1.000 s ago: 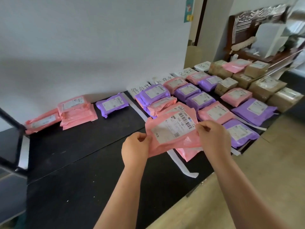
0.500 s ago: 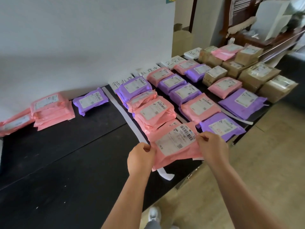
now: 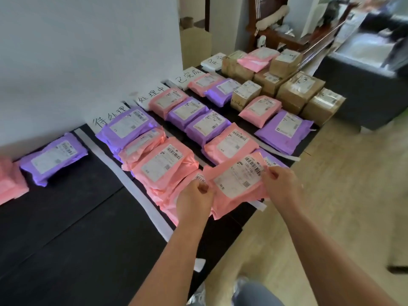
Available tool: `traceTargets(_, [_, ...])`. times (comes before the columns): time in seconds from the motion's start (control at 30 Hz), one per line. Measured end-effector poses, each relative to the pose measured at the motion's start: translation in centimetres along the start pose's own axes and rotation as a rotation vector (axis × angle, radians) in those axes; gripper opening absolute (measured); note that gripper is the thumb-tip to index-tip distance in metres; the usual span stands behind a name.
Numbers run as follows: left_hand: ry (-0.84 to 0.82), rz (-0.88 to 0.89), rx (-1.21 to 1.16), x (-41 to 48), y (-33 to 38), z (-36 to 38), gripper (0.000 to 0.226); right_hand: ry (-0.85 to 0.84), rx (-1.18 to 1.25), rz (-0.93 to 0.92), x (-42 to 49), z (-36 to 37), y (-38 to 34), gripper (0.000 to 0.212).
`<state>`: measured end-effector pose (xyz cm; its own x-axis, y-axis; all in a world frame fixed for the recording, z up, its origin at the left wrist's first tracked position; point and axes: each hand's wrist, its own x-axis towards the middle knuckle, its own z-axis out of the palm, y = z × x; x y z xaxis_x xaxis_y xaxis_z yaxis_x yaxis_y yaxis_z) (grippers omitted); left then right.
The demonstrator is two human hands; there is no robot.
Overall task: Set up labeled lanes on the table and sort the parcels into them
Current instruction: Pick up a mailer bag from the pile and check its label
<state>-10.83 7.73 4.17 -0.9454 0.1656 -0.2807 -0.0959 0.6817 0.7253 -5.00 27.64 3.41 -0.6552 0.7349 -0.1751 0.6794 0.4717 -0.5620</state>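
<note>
Lower and further right than 1 second ago, the pink parcel (image 3: pixel 236 184) now hangs over the table's (image 3: pixel 66 239) near edge, label up, probably for reading. The left hand (image 3: pixel 194 200) pinches its left edge and the right hand (image 3: pixel 281 186) its right edge. It straddles a white strip (image 3: pixel 259 205) between 2 lanes, so its lane looks undecided. Beyond, sorted parcels run to handwritten labels (image 3: pixel 110 121) at the far edge. Boxes (image 3: pixel 300 89) crowd the far right corner.

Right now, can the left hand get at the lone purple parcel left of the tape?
Probably, once freed: the left hand and right hand both hold the pink parcel. Only flat tape and bare table lie between it and the purple parcel.
</note>
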Motion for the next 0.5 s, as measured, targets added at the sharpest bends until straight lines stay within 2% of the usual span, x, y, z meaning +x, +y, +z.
traceTargets(0.13, [-0.008,0.004,0.032,2.0,2.5,4.1,0.020,-0.015,-0.031,0.019,4.1,-1.7,2.0,0.031])
traceTargets(0.27, [-0.013,-0.023,0.063,3.6,4.7,8.3,0.023,-0.094,-0.031,-0.004,9.3,-2.3,3.6,0.039])
traceTargets(0.33, [-0.006,-0.076,0.054,4.3,5.5,10.2,0.022,-0.154,-0.043,-0.040,11.9,-2.5,4.4,0.037])
traceTargets(0.43, [-0.009,-0.174,0.039,5.1,6.6,13.1,0.019,-0.256,-0.170,-0.115,15.5,-2.6,5.6,0.029])
traceTargets(0.5, [-0.002,-0.210,0.064,5.6,6.9,14.9,0.019,-0.316,-0.283,-0.181,17.4,-2.4,6.4,0.035])
